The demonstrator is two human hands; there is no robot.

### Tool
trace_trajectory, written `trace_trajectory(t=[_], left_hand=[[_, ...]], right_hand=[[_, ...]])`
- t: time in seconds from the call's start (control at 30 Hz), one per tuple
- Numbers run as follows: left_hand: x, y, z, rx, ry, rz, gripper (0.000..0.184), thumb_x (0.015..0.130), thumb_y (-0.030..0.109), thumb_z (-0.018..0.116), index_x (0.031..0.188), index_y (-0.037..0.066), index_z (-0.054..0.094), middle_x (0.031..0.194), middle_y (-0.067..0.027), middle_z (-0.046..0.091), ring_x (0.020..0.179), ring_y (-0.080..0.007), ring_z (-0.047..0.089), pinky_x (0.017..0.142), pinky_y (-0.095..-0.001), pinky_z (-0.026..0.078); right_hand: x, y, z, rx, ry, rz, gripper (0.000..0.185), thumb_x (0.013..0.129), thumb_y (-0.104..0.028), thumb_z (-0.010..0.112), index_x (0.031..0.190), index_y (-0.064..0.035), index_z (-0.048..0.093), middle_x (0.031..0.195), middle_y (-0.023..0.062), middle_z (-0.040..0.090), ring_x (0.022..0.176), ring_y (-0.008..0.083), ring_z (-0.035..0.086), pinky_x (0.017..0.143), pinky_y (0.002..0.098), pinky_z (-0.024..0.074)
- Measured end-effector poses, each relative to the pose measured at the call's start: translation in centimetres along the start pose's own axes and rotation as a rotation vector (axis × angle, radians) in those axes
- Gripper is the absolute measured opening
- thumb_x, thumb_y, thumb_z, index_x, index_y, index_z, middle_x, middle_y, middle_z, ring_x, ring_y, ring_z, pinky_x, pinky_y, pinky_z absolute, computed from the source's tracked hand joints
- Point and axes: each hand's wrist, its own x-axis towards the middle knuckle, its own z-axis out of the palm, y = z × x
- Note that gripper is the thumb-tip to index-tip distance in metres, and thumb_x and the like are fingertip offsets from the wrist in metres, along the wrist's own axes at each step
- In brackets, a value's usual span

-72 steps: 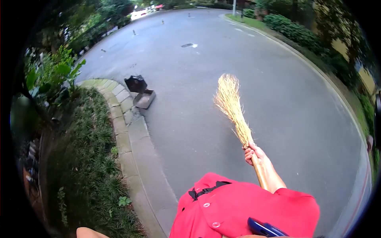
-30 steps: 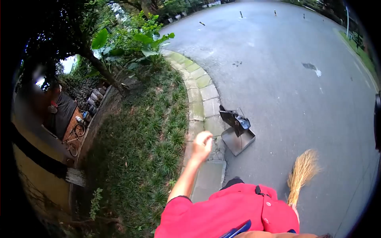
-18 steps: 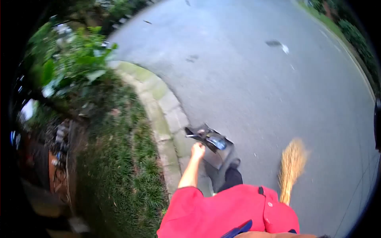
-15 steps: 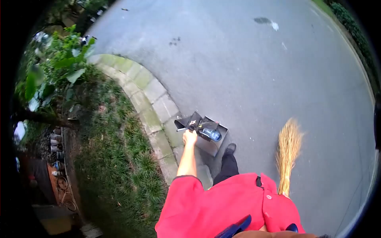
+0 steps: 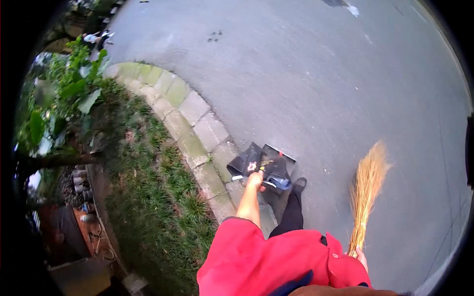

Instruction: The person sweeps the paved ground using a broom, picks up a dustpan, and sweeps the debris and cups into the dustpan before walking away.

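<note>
My left hand (image 5: 255, 180) is closed at the near side of a long-handled dustpan (image 5: 280, 153), its handle mostly hidden by the hand. Black sheet-like material (image 5: 242, 163) with a small pale print lies over the pan's opening, right by my fingers. Under its edge a blue-tinted plastic bottle (image 5: 279, 183) shows in part. On the other side my right hand (image 5: 361, 257), partly hidden by the red sleeve, is wrapped round the base of a straw broom (image 5: 368, 192). The bristles point forward, away from my body.
A curved stone kerb (image 5: 210, 130) runs along the left, bordering a grass strip (image 5: 163, 207). Leafy plants (image 5: 74, 89) grow beyond it. Grey road (image 5: 296, 84) stretches ahead and right. My dark shoe (image 5: 299, 184) stands beside the dustpan.
The left hand and dustpan have shifted slightly right and nearer in view. Black material now covers more of the bottle. The broom has tilted a little rightward, and more of my right hand shows.
</note>
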Motion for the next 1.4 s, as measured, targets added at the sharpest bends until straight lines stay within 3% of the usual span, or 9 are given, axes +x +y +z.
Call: trace_trajectory(t=[0.17,0.27,0.37,0.87,0.97,1.1,1.2,1.23,1.4], left_hand=[[-0.8,-0.9,1.0,0.047,-0.085,-0.129,0.061,0.089,0.052,0.031,0.086,0.0,0.062,0.077,-0.0192,0.061,0.049,-0.0272,0.059,0.044,-0.0414,0.049],[-1.2,-0.9,1.8,0.185,0.182,-0.125,0.069,0.088,0.054,0.028,0.111,-0.006,0.056,0.114,-0.0221,0.056,0.104,-0.0338,0.057,0.088,-0.0408,0.044],[-7.0,-0.2,1.6,0.254,0.306,-0.044,0.063,0.086,0.048,0.032,0.11,-0.004,0.058,0.119,-0.0229,0.053,0.116,-0.0317,0.048,0.097,-0.0369,0.036],[-28.3,1.1,12.1,0.15,0.586,0.682,0.033,0.064,0.016,0.065,0.09,-0.005,0.06,0.091,-0.0231,0.062,0.089,-0.0338,0.06,0.081,-0.0383,0.047],[-33.6,-0.1,17.9,-0.34,0.59,0.704,0.023,0.063,0.016,0.067,0.08,0.003,0.057,0.078,-0.0135,0.061,0.074,-0.0253,0.059,0.073,-0.0399,0.048],[-35.5,-1.3,23.8,-0.092,0.68,0.922,0.032,0.065,0.01,0.064,0.094,-0.001,0.057,0.086,-0.0163,0.063,0.082,-0.0268,0.061,0.079,-0.0384,0.047],[-29.2,0.3,27.7,-0.604,0.305,1.005,0.043,0.066,-0.001,0.059,0.108,-0.006,0.052,0.096,-0.0226,0.06,0.087,-0.0324,0.06,0.078,-0.0419,0.048],[-31.3,-0.4,30.1,0.008,0.645,1.115,0.047,0.066,-0.001,0.057,0.112,-0.006,0.05,0.103,-0.0258,0.057,0.09,-0.0371,0.059,0.078,-0.044,0.048],[-33.2,5.7,41.3,0.175,0.534,1.139,0.037,0.073,0.012,0.057,0.105,-0.006,0.053,0.087,-0.0251,0.06,0.082,-0.0392,0.059,0.075,-0.0471,0.047]], right_hand=[[1.9,-2.3,4.4,-0.14,-0.038,-0.084,0.041,0.08,-0.043,0.061,0.1,-0.0078,0.051,0.078,0.0109,0.058,0.068,0.0221,0.058,0.057,0.035,0.0524],[1.2,-2.8,4.4,-0.153,-0.062,-0.105,0.04,0.08,-0.042,0.061,0.1,-0.0078,0.051,0.078,0.0107,0.058,0.068,0.0217,0.058,0.056,0.0343,0.052],[1.0,-2.6,1.1,-0.134,-0.126,-0.154,0.039,0.08,-0.041,0.061,0.1,-0.0079,0.051,0.078,0.0105,0.058,0.067,0.0213,0.058,0.056,0.0336,0.0517],[4.4,4.2,-27.3,0.056,-0.413,-0.474,0.035,0.081,-0.036,0.061,0.1,-0.0082,0.051,0.077,0.0096,0.059,0.063,0.0191,0.057,0.054,0.0303,0.0498],[6.7,8.2,-35.0,0.213,-0.466,-0.535,0.034,0.081,-0.035,0.061,0.1,-0.0083,0.051,0.077,0.0094,0.059,0.062,0.0187,0.057,0.053,0.0297,0.0494],[9.6,16.5,-42.4,0.53,-0.486,-0.658,0.033,0.081,-0.033,0.061,0.1,-0.0084,0.051,0.076,0.0091,0.059,0.062,0.0182,0.057,0.053,0.0288,0.0489],[6.8,19.9,-44.8,0.838,-0.319,-0.651,0.031,0.082,-0.031,0.059,0.1,-0.0074,0.051,0.076,0.0091,0.06,0.058,0.0165,0.057,0.049,0.025,0.0465],[7.1,20.5,-47.0,0.904,-0.315,-0.647,0.029,0.084,-0.03,0.057,0.101,-0.0067,0.051,0.078,0.0098,0.061,0.059,0.0153,0.057,0.048,0.0243,0.0467],[7.6,21.2,-48.7,1.25,-0.215,-0.625,0.03,0.086,-0.029,0.054,0.104,-0.0063,0.048,0.078,0.012,0.061,0.056,0.016,0.058,0.039,0.0247,0.0454]])
